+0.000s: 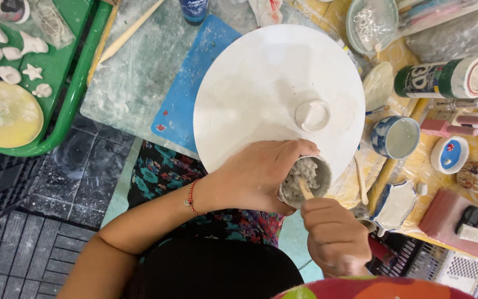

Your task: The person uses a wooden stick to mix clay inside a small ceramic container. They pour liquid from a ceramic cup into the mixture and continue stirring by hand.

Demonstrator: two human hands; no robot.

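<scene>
The small cup (307,182) sits clasped in the left hand (258,174), right hand (334,238) just below.

left hand (261,174): fingers curled, gripping | right hand (333,238): fisted, pinching

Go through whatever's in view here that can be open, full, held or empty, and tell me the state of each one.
Small grey clay cup: held by the left hand, clumpy grey clay inside.
Thin wooden stick: held by the right hand, tip inside the cup.
Round white board: bears one small white clay disc.
Blue patterned mug: upright, looks empty.
Green tray: holds white clay shapes.
</scene>
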